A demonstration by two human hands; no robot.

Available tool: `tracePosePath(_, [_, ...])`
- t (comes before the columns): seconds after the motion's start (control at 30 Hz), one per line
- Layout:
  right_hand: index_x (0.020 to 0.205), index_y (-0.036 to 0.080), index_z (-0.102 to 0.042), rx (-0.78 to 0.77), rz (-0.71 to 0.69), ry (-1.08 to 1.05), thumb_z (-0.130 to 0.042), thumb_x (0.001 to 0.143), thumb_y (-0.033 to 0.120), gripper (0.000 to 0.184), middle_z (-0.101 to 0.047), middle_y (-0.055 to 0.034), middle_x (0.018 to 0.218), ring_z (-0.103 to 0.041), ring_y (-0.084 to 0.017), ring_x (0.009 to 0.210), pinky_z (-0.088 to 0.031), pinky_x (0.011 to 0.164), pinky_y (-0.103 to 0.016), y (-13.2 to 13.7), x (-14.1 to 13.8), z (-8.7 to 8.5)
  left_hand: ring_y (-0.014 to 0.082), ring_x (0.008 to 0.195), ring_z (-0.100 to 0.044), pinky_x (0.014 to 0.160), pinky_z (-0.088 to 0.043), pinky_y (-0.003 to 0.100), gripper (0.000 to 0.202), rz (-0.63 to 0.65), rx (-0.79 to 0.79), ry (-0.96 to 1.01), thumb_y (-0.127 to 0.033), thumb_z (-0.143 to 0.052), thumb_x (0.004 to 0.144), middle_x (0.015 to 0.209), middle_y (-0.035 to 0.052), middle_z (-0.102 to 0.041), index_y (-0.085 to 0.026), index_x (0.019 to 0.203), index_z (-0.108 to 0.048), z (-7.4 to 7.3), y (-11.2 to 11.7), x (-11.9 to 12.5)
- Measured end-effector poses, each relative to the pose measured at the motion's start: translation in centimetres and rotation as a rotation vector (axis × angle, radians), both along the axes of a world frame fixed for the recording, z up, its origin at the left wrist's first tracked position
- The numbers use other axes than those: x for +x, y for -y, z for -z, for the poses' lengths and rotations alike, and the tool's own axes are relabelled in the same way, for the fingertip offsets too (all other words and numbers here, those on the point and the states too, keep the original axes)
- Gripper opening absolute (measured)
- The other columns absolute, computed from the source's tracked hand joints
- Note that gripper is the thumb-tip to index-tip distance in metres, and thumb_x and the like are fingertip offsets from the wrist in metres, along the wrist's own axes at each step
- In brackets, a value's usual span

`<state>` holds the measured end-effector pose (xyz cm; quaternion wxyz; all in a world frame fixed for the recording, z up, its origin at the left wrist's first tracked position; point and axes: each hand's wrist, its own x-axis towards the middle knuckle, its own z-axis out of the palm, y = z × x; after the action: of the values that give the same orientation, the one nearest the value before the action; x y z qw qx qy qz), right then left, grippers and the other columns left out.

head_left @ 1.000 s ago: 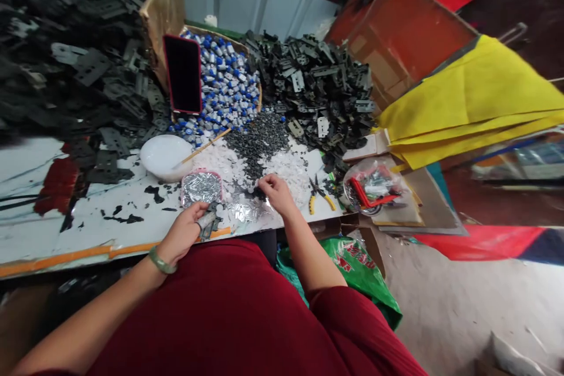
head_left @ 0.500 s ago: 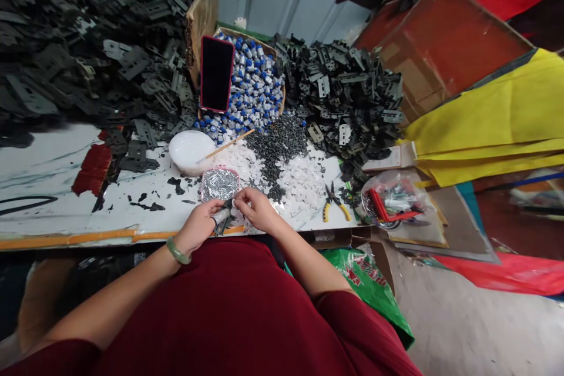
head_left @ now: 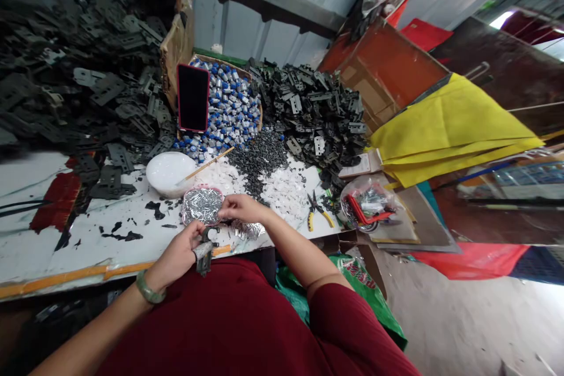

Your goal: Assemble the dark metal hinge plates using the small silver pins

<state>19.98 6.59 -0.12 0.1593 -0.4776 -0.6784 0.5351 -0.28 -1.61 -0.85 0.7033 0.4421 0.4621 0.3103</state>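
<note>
My left hand (head_left: 180, 252) is closed around a dark grey slotted bracket (head_left: 204, 258), held over the table's front edge. My right hand (head_left: 242, 209) has its fingers pinched together at the right rim of a small pink-edged tray (head_left: 184, 207) full of silvery metal pins (head_left: 203, 205). What those fingertips hold, if anything, is too small to make out. Beneath the right hand lies a heap of shiny metal pieces (head_left: 249, 229). Behind the tray stands a white bowl (head_left: 165, 171) with a thin wooden stick (head_left: 211, 163) across its edge.
Blue-and-silver small parts (head_left: 233, 100) fill a box behind a propped phone (head_left: 192, 97). Dark brackets are heaped left (head_left: 106, 88) and right (head_left: 308, 106). Small black pieces (head_left: 255, 158) and white discs (head_left: 286, 191) lie mid-table. Yellow-handled pliers (head_left: 319, 211) rest near a bag of tools (head_left: 368, 202).
My right hand has left the bracket and moved to the pin tray. The left hand, with the bracket, has dropped nearer my body. The camera view has shifted right and up.
</note>
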Motion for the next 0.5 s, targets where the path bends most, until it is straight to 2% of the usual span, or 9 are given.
tracePosePath(0.03, [0.069, 0.016, -0.059, 0.057, 0.03, 0.036, -0.067, 0.076, 0.04, 0.027, -0.058, 0.004, 0.065, -0.051, -0.009, 0.063, -0.039, 0.061, -0.021, -1.6, 0.6, -0.4, 0.0118, 0.064, -0.054, 0.059, -0.043, 0.021, 0.025, -0.014, -0.005, 0.018, -0.02, -0.071, 0.062, 0.069, -0.0041, -0.055, -0.02, 0.075, -0.049, 0.2, 0.1, 0.0])
tracePosePath(0.17, [0.08, 0.017, -0.061, 0.37, 0.358, 0.388, -0.056, 0.083, 0.027, 0.012, -0.063, -0.0006, 0.078, -0.055, -0.013, 0.072, -0.041, 0.067, -0.024, -8.8, 1.7, -1.7, 0.0144, 0.072, -0.056, 0.064, -0.044, 0.023, 0.026, -0.07, -0.032, 0.041, -0.02, -0.073, 0.062, 0.074, -0.0008, -0.058, -0.02, 0.076, -0.051, 0.6, 0.1, 0.0])
tracePosePath(0.2, [0.083, 0.018, -0.061, 0.439, 0.388, 0.495, -0.055, 0.083, 0.026, 0.01, -0.064, -0.0022, 0.083, -0.056, -0.015, 0.077, -0.042, 0.07, -0.025, -10.3, 1.5, -1.8, 0.0148, 0.072, -0.057, 0.064, -0.045, 0.023, 0.027, -0.077, -0.041, 0.042, -0.02, -0.073, 0.062, 0.075, -0.0004, -0.059, -0.02, 0.076, -0.051, 0.5, 0.1, 0.0])
tracePosePath(0.27, [0.091, 0.019, -0.061, 0.565, 0.351, 0.689, -0.056, 0.083, 0.024, 0.011, -0.065, -0.0068, 0.095, -0.057, -0.019, 0.089, -0.043, 0.076, -0.028, -12.7, 0.6, -1.7, 0.0151, 0.072, -0.056, 0.064, -0.045, 0.024, 0.028, -0.093, -0.052, 0.044, -0.02, -0.074, 0.06, 0.074, -0.0005, -0.059, -0.02, 0.076, -0.05, 0.2, 0.0, 0.0])
tracePosePath(0.4, [0.105, 0.016, -0.059, 0.687, 0.214, 0.882, -0.055, 0.081, 0.017, 0.024, -0.063, -0.0145, 0.109, -0.054, -0.026, 0.102, -0.042, 0.083, -0.033, -14.6, -1.0, -1.5, 0.0141, 0.069, -0.055, 0.062, -0.044, 0.023, 0.028, -0.125, -0.063, 0.059, -0.019, -0.074, 0.059, 0.07, -0.0022, -0.057, -0.019, 0.074, -0.05, -0.3, 0.0, 0.0])
tracePosePath(0.5, [0.104, 0.017, -0.06, 0.657, 0.29, 0.81, -0.052, 0.083, 0.02, 0.023, -0.065, -0.0124, 0.105, -0.057, -0.025, 0.099, -0.044, 0.081, -0.033, -13.1, -1.0, -1.6, 0.0127, 0.065, -0.055, 0.059, -0.045, 0.022, 0.029, -0.163, -0.107, 0.087, -0.02, -0.074, 0.06, 0.07, -0.0027, -0.058, -0.019, 0.077, -0.051, -0.1, -0.2, -0.2])
